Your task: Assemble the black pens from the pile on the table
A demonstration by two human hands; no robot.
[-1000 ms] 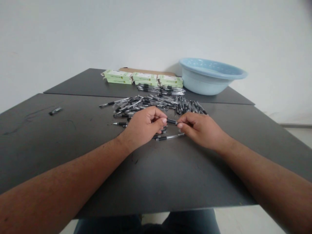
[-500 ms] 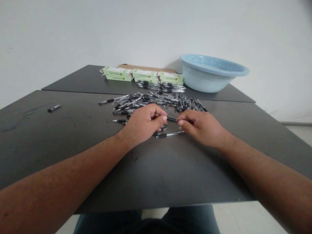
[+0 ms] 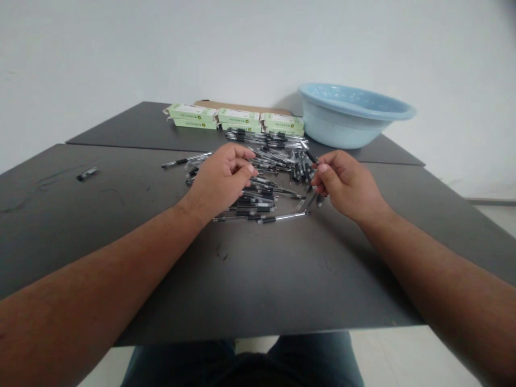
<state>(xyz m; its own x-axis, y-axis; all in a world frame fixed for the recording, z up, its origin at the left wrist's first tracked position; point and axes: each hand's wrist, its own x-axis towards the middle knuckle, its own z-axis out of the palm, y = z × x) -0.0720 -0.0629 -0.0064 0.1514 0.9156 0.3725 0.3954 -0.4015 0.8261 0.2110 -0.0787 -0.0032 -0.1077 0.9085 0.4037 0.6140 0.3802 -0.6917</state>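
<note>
Dark table (image 3: 266, 285), with a wide stretch of its top between near edge and pens.
A blue basin (image 3: 341, 131) stands by the far-right edge; green boxes (image 3: 193, 117) line up behind the pen pile (image 3: 278, 158) mid-table. The left hand (image 3: 220, 180) is curled over the pile, its hold unclear; the right hand (image 3: 350, 183) pinches a slanted pen (image 3: 310, 154) at the pile's right side.

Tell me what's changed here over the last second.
The left hand moved left and the right hand right, drawing apart and farther over the table. The pen they held between them is now held by the right hand alone, tilted upward. Whether the left hand pinches something small is unclear. The green boxes and light-blue basin stayed put.
</note>
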